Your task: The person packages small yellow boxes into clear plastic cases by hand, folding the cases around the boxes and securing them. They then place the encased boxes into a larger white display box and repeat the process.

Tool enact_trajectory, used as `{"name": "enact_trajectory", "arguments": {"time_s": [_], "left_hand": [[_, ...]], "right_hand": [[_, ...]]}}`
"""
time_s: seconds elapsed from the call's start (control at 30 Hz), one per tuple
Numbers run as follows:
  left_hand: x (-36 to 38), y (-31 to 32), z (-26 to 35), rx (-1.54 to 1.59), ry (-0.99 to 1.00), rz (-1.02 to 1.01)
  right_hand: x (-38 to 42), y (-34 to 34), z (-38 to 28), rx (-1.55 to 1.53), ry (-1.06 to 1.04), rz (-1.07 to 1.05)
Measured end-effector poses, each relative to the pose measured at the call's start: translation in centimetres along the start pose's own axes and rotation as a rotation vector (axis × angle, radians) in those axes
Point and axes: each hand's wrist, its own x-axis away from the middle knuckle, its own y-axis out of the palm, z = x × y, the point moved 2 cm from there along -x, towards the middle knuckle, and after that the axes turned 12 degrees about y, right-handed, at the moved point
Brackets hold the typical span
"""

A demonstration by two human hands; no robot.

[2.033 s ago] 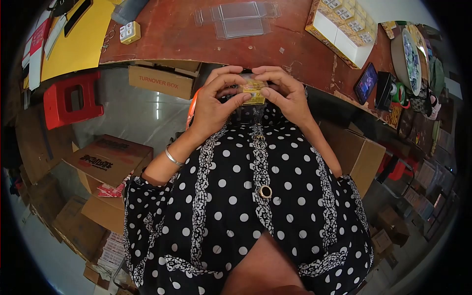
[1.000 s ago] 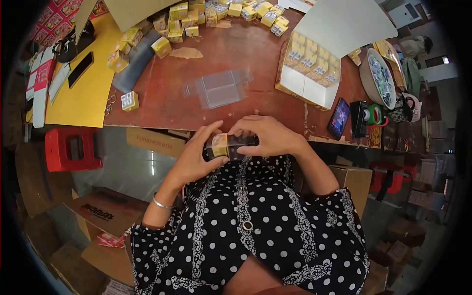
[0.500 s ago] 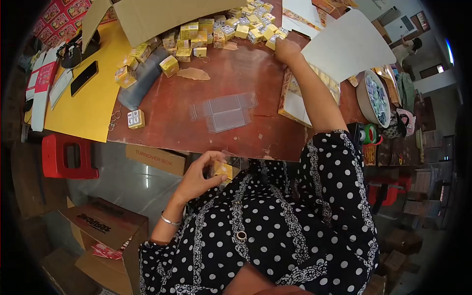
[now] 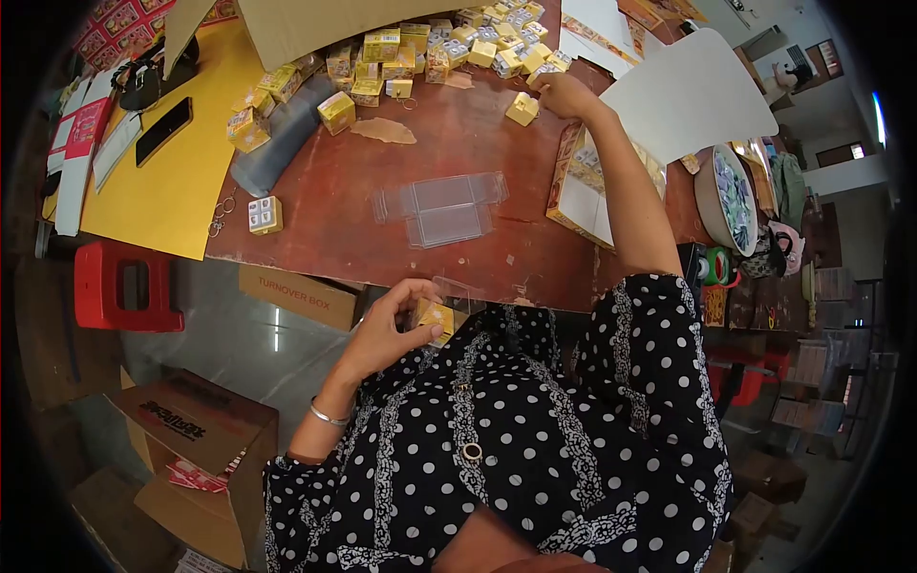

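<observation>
My left hand [image 4: 394, 329] holds a small yellow box [image 4: 435, 320] with clear plastic around it, just off the table's front edge. My right hand [image 4: 562, 95] reaches to the near side of a pile of small yellow and white boxes [image 4: 511, 43]; its fingers are bent at the pile's edge, and what lies between them is too small to tell. Just left of those fingers sits a single yellow box [image 4: 522, 109]. A flat clear plastic package [image 4: 447, 210] lies unfolded on the red-brown table [image 4: 315, 210].
A white-topped box [image 4: 266, 215] stands at front left. Beyond are a dark roll [image 4: 287, 138], a phone [image 4: 164, 132] on yellow card and a cardboard flap [image 4: 334, 38]. An open display box [image 4: 581, 196] and a basin [image 4: 731, 196] stand at right.
My right hand has drawn slightly away from the pile, and a single yellow box now stands apart beside it. My left hand still holds its box. The view has shifted slightly.
</observation>
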Motion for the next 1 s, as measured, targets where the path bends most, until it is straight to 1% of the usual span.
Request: {"name": "enact_trajectory", "arguments": {"time_s": [0.03, 0.1, 0.13, 0.2, 0.23, 0.3, 0.33, 0.4, 0.43, 0.5, 0.53, 0.6, 0.63, 0.67, 0.7, 0.73, 0.8, 0.87, 0.93, 1.0], "left_hand": [[0.2, 0.0, 0.0, -0.003, -0.001, 0.005], [0.3, -0.1, 0.1, -0.012, -0.023, -0.028], [0.3, 0.0, 0.3, -0.017, -0.023, -0.029], [0.2, 0.1, 0.6, -0.008, -0.038, -0.034], [0.1, 0.1, 0.6, -0.012, -0.036, -0.037], [0.1, 0.0, 0.6, -0.004, 0.011, -0.042], [0.1, -0.1, 0.5, -0.005, 0.016, -0.036], [0.1, -0.3, 0.6, 0.020, 0.086, 0.012], [0.1, -0.4, 0.8, 0.019, 0.089, 0.018], [0.0, -0.8, 1.6, 0.088, 0.145, 0.064], [-0.3, -1.0, 2.2, 0.087, 0.147, 0.066], [-1.0, -1.4, 4.0, 0.258, 0.194, 0.078], [-1.3, -1.5, 5.1, 0.334, 0.156, 0.076], [-1.8, -1.5, 5.8, 0.332, 0.157, 0.083], [-2.5, -1.4, 6.5, 0.397, 0.222, 0.050], [-3.1, -1.3, 7.2, 0.460, 0.287, 0.015], [-4.1, -0.8, 8.7, 0.458, 0.287, -0.010], [-4.7, -0.4, 9.6, 0.581, 0.338, -0.114], [-4.8, -0.4, 10.1, 0.581, 0.344, -0.133], [-4.8, -0.6, 10.7, 0.578, 0.352, -0.153]], "right_hand": [[-0.3, 0.9, 0.4, -0.003, -0.005, -0.001], [0.2, 1.8, 0.1, -0.113, -0.428, 0.094], [0.3, 1.8, -0.2, -0.116, -0.429, 0.097], [0.8, 2.2, -0.8, 0.131, -0.277, 0.015], [1.3, 2.0, -1.2, 0.129, -0.275, 0.020], [2.3, 1.8, -1.8, 0.031, -0.177, -0.041], [2.7, 1.9, -1.9, 0.033, -0.184, -0.039], [3.9, 1.7, -2.3, -0.240, -0.277, 0.113], [5.3, 0.9, -3.3, -0.239, -0.283, 0.112], [8.6, -1.4, -5.1, -0.374, -0.304, 0.062], [10.2, -2.3, -5.8, -0.373, -0.307, 0.063], [13.8, -3.9, -7.6, -0.331, -0.500, 0.095], [15.9, -4.7, -8.5, -0.332, -0.505, 0.093], [18.1, -5.4, -9.4, -0.294, -0.574, 0.097], [20.1, -6.0, -10.3, -0.258, -0.642, 0.101], [21.7, -6.4, -11.1, -0.262, -0.646, 0.099], [24.7, -7.1, -12.6, -0.186, -0.818, 0.191], [27.2, -7.9, -13.6, -0.169, -0.852, 0.215], [29.1, -8.3, -14.2, -0.147, -0.883, 0.242], [30.5, -8.7, -14.7, -0.192, -0.934, 0.278]]}}
